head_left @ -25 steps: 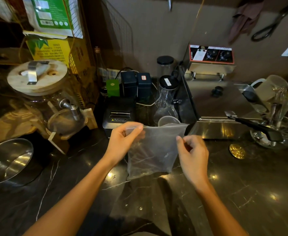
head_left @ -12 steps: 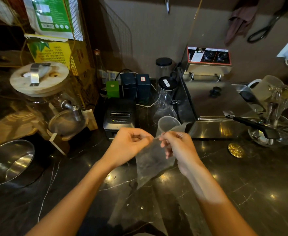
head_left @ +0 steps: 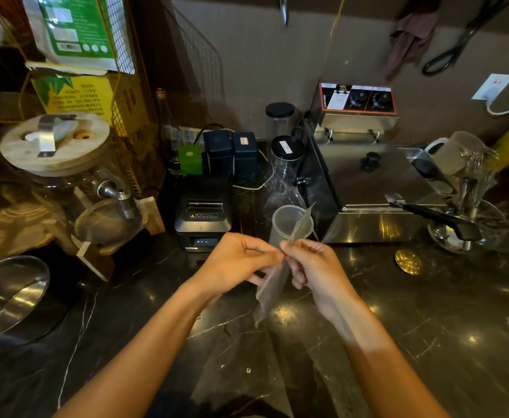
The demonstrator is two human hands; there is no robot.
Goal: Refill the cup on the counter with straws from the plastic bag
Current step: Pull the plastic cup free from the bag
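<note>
A clear plastic cup (head_left: 286,220) stands on the dark marble counter (head_left: 428,327) just beyond my hands; it looks empty. I hold a thin, see-through plastic bag (head_left: 269,292) above the counter. The bag is folded narrow and hangs down between my hands, with one corner sticking up in front of the cup. My left hand (head_left: 238,260) and my right hand (head_left: 313,267) pinch the bag's top edge, fingertips nearly touching. I cannot make out straws in the bag.
A black receipt printer (head_left: 203,217) sits left of the cup and a steel fryer (head_left: 364,188) to its right. A glass dispenser with a wooden lid (head_left: 55,143) and a steel bowl (head_left: 4,300) stand at the left. A gold disc (head_left: 407,261) lies at the right.
One second ago the bag was spread wide between my hands. My hands have come together and the bag is now folded into a narrow strip.
</note>
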